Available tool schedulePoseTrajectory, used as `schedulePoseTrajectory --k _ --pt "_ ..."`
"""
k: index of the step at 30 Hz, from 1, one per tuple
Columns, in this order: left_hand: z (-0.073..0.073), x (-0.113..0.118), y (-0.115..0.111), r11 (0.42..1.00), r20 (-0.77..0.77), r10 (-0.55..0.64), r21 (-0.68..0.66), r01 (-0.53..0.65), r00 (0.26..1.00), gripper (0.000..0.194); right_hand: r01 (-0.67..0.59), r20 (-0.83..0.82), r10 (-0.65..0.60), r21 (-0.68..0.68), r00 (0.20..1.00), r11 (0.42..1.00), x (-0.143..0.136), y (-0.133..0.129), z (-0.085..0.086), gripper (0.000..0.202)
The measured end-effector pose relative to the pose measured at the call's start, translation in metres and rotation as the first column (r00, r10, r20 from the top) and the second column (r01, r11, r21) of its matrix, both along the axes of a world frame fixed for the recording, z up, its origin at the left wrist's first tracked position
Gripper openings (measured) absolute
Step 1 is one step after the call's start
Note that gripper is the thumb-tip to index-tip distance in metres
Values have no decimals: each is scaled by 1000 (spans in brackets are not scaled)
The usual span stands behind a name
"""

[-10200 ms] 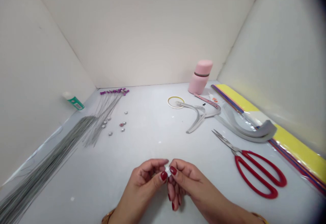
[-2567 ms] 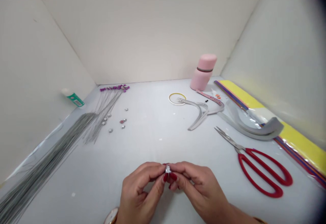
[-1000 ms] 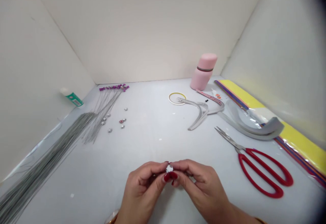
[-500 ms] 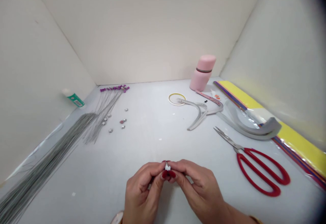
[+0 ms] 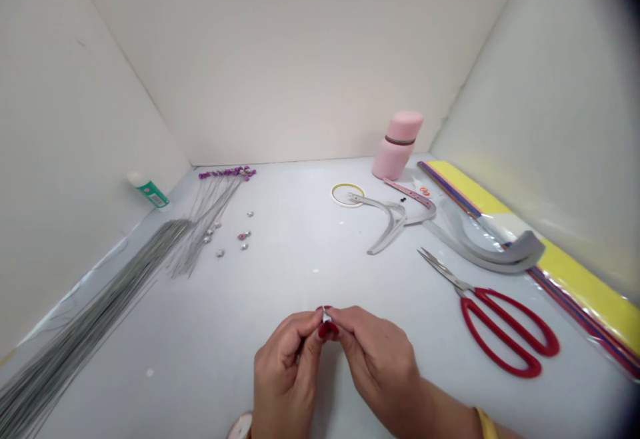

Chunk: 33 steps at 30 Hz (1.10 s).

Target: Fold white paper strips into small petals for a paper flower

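Observation:
A tiny silver paper star (image 5: 326, 317) is pinched between the fingertips of both hands, low in the middle of the view; fingers cover most of it. My left hand (image 5: 286, 366) grips it from the left, thumb and index finger closed. From the right, my right hand (image 5: 380, 359) meets it in the same pinch, and the red-nailed thumbs touch. Several small silver stars (image 5: 220, 253) lie on the table to the left, with one pinkish star (image 5: 242, 236) among them. Pale silver paper strips (image 5: 387, 229) curl on the table beyond my right hand.
Red-handled scissors (image 5: 465, 287) lie at right, beside plastic-wrapped coloured paper (image 5: 575, 266). A pink bottle (image 5: 395, 158) and a tape ring (image 5: 334, 200) stand further back. At left are a bundle of thin wires (image 5: 100, 296), purple-tipped stems (image 5: 227, 173) and a green-white tube (image 5: 153, 194).
Both hands have shifted slightly up, and the fingertips have drawn closer around the star, leaving less of it showing. The view has moved a little; the table items lie as before.

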<state>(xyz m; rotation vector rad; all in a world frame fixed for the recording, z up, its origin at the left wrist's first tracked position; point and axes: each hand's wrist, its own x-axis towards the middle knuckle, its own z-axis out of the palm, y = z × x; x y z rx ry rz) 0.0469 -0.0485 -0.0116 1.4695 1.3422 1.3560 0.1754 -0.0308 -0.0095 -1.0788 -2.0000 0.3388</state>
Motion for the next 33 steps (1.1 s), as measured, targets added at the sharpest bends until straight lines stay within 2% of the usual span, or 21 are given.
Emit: schedulePoseTrajectory --k 3,5,8,10,15,24,28,33 --pt "0 -2 4 999 -16 -11 -52 10 1000 14 -27 -78 23 -48 997 998 -2 3 -3 19" --pt "1 -4 6 995 14 -30 -94 31 999 15 -81 -209 45 -167 977 983 -1 5 -2 18" --pt "2 -7 7 992 60 -73 -94 78 996 15 -151 -393 -11 -381 920 912 2 6 0 19" --pt "3 -8 7 991 57 -108 -69 112 993 17 -183 -438 -34 -443 898 878 4 7 2 20" --pt "5 -7 9 987 62 -153 -39 156 986 20 -230 -479 -30 -475 877 849 7 7 5 17" --pt "6 -9 14 977 131 -182 -85 194 975 19 -340 -596 -171 -645 785 684 6 8 5 15" --pt "2 -10 12 978 144 -104 -162 128 984 13 -320 -594 -195 -648 781 691 5 7 5 13" --pt "2 -11 11 988 37 -114 -97 117 993 12 -320 -586 -204 -664 784 676 4 7 3 14"
